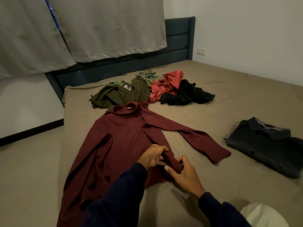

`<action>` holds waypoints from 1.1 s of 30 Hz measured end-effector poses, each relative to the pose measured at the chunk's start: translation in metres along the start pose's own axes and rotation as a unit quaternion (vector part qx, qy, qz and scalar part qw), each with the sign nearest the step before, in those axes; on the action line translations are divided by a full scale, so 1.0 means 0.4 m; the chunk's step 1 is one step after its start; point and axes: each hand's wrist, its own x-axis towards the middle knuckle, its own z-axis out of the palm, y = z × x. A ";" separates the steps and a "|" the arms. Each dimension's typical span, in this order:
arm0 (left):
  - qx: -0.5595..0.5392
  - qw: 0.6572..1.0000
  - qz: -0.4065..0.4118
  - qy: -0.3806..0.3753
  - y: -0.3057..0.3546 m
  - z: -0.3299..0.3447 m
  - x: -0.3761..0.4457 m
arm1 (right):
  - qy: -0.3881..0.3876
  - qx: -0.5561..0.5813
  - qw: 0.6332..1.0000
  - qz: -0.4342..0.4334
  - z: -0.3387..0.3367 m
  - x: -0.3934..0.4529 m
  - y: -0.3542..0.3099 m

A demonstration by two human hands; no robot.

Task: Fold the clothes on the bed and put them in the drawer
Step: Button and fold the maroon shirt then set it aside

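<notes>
A maroon long-sleeved shirt (118, 138) lies spread flat on the bed, collar toward the headboard, one sleeve stretched out to the right. My left hand (153, 156) and my right hand (183, 174) both pinch the shirt's right side edge near the hem, where the fabric is bunched into a fold. Behind it lies a heap of unfolded clothes: olive garments (114, 94), a green plaid shirt (147, 75), a red garment (165, 86) and a black one (188, 94). A folded dark collared shirt (265, 143) rests at the right. No drawer is in view.
The bed (221, 89) has a tan sheet and a dark blue headboard (177, 40). Grey curtains (98, 30) hang at the back left. The floor drops off left of the mattress. A pale cloth object (262, 217) sits at the bottom right corner.
</notes>
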 end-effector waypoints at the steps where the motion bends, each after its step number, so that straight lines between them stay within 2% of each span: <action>1: -0.011 1.000 0.001 -0.009 -0.002 0.002 -0.004 | 0.000 -0.012 1.000 0.007 0.006 -0.008 0.011; 5: -0.043 0.999 0.017 -0.023 0.010 0.009 -0.039 | 0.044 -0.109 0.993 -0.015 0.019 -0.012 0.047; 10: -0.066 0.996 0.045 -0.036 0.017 0.001 -0.065 | 0.065 -0.003 0.998 -0.006 0.017 -0.021 0.010; 14: -0.060 0.991 0.078 -0.087 0.009 -0.013 -0.084 | 0.205 0.101 0.973 0.016 0.006 -0.016 -0.049; 16: -0.026 0.989 0.102 -0.105 0.003 -0.026 -0.100 | 0.256 0.116 0.958 0.058 0.003 -0.011 -0.069; 17: 0.007 0.988 0.116 -0.099 -0.006 -0.033 -0.107 | 0.258 0.104 0.957 0.083 0.003 -0.008 -0.062; 20: 0.173 0.974 0.140 -0.038 -0.060 -0.061 -0.110 | 0.209 0.069 0.962 0.159 0.010 -0.009 -0.005; 22: 0.285 0.947 0.145 -0.029 -0.105 -0.084 -0.106 | 0.175 0.060 0.971 0.153 0.013 -0.014 0.031; 25: 0.418 0.890 0.177 -0.035 -0.168 -0.091 -0.122 | 0.176 0.078 0.973 0.129 0.012 -0.024 0.035; 26: 0.482 0.852 0.204 -0.017 -0.188 -0.082 -0.126 | 0.183 0.080 0.972 0.122 0.011 -0.025 0.031; 28: 0.603 0.751 0.264 0.045 -0.232 -0.050 -0.127 | 0.194 0.082 0.972 0.107 0.013 -0.025 0.021; 29: 0.636 0.715 0.280 0.082 -0.251 -0.030 -0.129 | 0.195 0.082 0.972 0.099 0.014 -0.024 0.017; 31: 0.651 0.679 0.298 0.163 -0.271 0.001 -0.132 | 0.191 0.078 0.975 0.081 0.015 -0.021 0.010; 33: 0.640 0.673 0.299 0.217 -0.271 0.017 -0.137 | 0.190 0.067 0.978 0.063 0.009 -0.016 0.004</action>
